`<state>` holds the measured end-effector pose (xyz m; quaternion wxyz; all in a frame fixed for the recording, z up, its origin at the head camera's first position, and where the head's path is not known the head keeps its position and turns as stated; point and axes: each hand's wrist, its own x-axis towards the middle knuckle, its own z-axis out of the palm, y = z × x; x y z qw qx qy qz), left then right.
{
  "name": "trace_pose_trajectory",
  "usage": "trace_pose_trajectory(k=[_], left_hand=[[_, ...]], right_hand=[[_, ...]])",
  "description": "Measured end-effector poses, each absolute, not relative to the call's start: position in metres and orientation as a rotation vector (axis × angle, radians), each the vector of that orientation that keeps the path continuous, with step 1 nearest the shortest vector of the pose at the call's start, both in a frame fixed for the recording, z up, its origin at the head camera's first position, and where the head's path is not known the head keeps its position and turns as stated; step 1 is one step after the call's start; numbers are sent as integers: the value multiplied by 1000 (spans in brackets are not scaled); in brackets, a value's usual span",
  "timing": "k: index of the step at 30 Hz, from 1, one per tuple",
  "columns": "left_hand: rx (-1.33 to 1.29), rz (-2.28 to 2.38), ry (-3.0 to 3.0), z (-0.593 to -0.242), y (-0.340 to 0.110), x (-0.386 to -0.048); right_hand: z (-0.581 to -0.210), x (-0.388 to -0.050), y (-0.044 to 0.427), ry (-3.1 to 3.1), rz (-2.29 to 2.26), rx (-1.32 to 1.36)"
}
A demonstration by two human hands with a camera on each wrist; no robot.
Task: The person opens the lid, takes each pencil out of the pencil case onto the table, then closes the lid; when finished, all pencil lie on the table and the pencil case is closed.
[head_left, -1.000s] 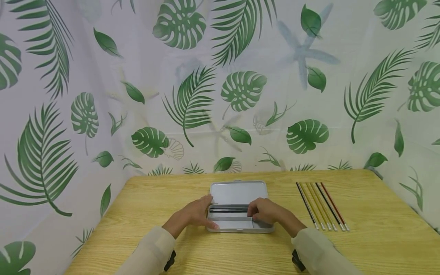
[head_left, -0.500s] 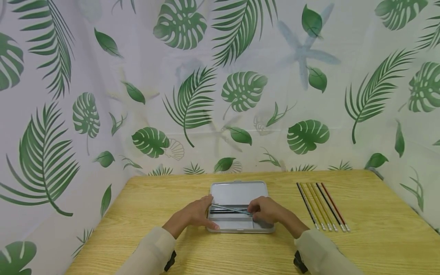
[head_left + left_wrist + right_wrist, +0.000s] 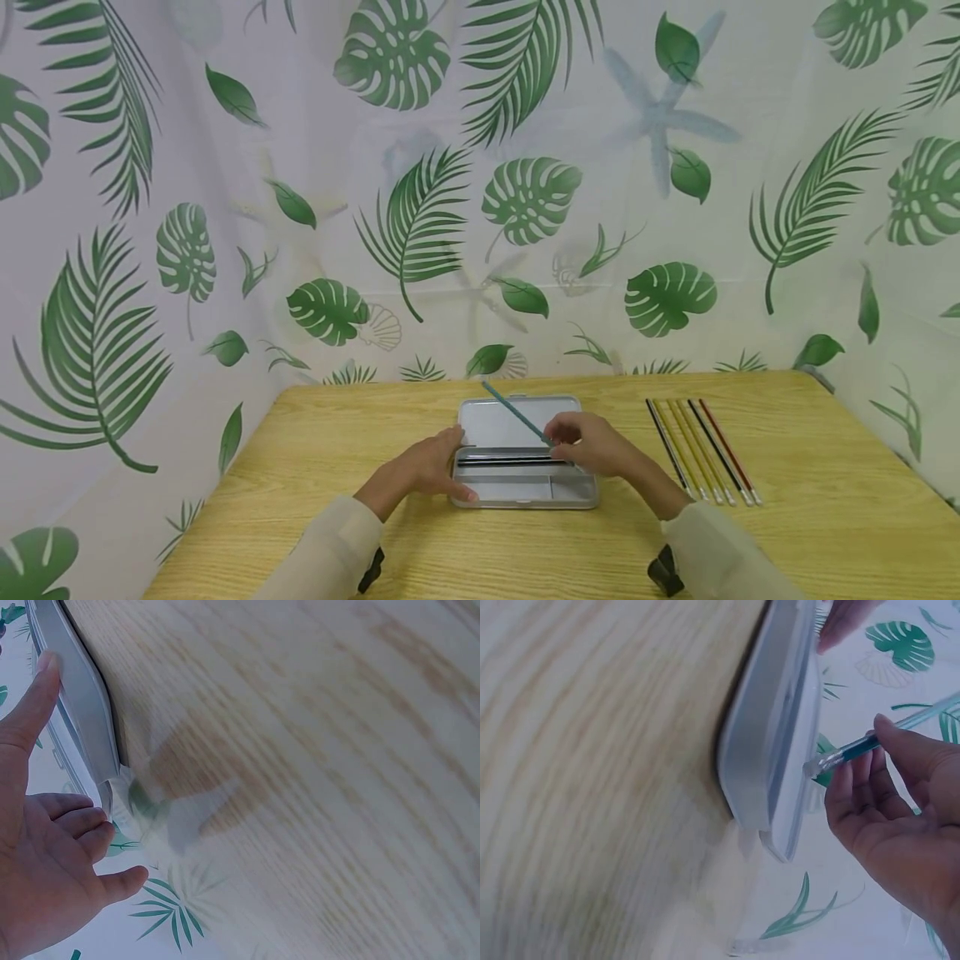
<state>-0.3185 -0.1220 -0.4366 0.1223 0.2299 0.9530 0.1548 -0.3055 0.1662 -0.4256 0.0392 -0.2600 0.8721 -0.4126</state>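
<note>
A grey pencil case (image 3: 525, 503) lies open on the table, its lid (image 3: 491, 423) laid back. My left hand (image 3: 423, 465) rests at the case's left end, thumb along the front rim, other fingers near the back corner. In the left wrist view that thumb is straight and the fingers are loosely bent. My right hand (image 3: 600, 446) pinches a teal pencil (image 3: 517, 413) near its eraser end, held tilted above the case. The eraser and silvery ferrule of this pencil show in the right wrist view. Dark pencils (image 3: 510, 462) lie in the case's rear compartment.
To the right of the case, several pencils (image 3: 697, 450) lie side by side in black, yellow and red, with eraser ends towards me. A leaf-patterned sheet (image 3: 555, 275) hangs behind and beside the wooden table (image 3: 360, 408).
My right hand has lifted the teal pencil out of the case's rear compartment, its far end swinging up over the lid. My left hand has stayed at the case's left end.
</note>
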Motion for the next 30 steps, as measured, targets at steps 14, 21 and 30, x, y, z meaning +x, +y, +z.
trace_pose_trajectory(k=[14, 21, 30], left_hand=[[665, 450, 2781, -440, -123, -319], [670, 473, 2775, -442, -124, -320], [667, 465, 2769, -443, -123, -321]], right_hand=[[-411, -298, 211, 2513, -1580, -548], [-408, -293, 247, 2544, -1556, -371], [-410, -282, 292, 2559, -1505, -200]])
